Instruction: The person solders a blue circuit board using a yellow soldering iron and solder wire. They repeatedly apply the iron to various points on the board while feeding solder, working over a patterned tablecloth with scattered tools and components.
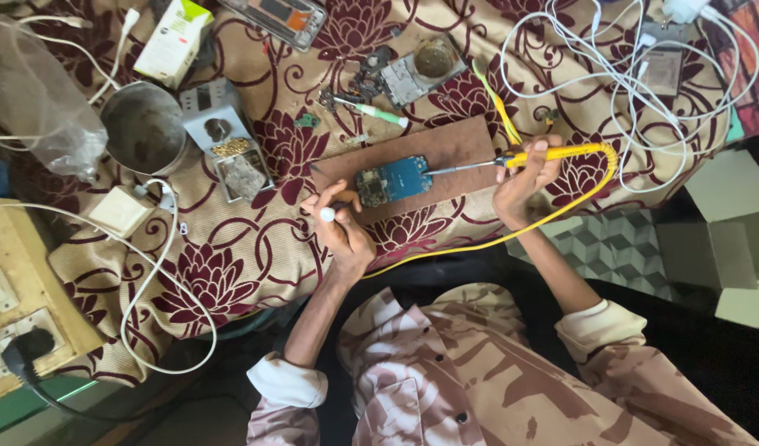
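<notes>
A small blue circuit board [393, 179] lies on a brown wooden block [445, 149] on the patterned cloth. My right hand [524, 177] grips a yellow-handled soldering iron [553, 154]; its metal tip reaches left and touches the board's right edge. A yellow cord [512, 234] runs from the iron around my wrist. My left hand [340, 227] sits just left of the board, closed on a thin tool with a white end [327, 215].
A metal cup [144, 128], a white box [173, 37], a small tray of bits [241, 169] and loose phone parts [412, 74] lie behind. White cables [635, 83] tangle at the right. A wall socket board [16, 314] sits at the left.
</notes>
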Demonstrator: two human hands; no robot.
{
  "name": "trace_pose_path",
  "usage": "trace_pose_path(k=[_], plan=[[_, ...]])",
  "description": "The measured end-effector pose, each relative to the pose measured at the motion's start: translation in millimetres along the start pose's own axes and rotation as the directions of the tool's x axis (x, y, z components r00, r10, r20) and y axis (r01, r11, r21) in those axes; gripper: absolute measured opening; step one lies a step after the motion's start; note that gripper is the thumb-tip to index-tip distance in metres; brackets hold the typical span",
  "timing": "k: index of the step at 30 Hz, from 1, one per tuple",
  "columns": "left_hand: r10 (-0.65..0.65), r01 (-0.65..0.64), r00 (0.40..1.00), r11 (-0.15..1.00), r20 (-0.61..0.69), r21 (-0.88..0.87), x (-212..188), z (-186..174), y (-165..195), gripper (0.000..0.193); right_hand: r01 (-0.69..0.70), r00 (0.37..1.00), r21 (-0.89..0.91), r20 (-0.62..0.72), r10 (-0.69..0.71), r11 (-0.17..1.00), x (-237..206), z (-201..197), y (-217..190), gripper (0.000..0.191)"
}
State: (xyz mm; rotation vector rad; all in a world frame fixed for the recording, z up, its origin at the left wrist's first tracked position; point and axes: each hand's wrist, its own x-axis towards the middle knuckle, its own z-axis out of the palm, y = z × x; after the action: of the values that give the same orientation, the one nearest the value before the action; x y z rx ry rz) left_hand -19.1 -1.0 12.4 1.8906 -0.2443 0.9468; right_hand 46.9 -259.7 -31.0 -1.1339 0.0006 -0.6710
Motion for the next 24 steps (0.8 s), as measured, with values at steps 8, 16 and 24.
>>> trace_pose_path(k=[8,16,24], plan=[[-0.023,0.023,0.999,1.000,0.029,0.016,1.1,0.1,5.0,0.038,0.079,0.996,-0.110,0.061,-0.072,0.991,3.9,-3.9,-3.7,0.023],[-0.028,0.028,0.999,0.999,0.028,-0.019,1.4,0.7,5.9,0.033,0.001,0.999,0.026,-0.034,0.000,1.000,6.7,-0.9,-7.6,0.024],[-0.032,0.033,0.999,0.999,0.032,-0.014,2.8,0.5,7.7,0.030,0.000,0.999,0.013,0.038,0.000,1.000,5.3,-8.7,-3.4,0.028]])
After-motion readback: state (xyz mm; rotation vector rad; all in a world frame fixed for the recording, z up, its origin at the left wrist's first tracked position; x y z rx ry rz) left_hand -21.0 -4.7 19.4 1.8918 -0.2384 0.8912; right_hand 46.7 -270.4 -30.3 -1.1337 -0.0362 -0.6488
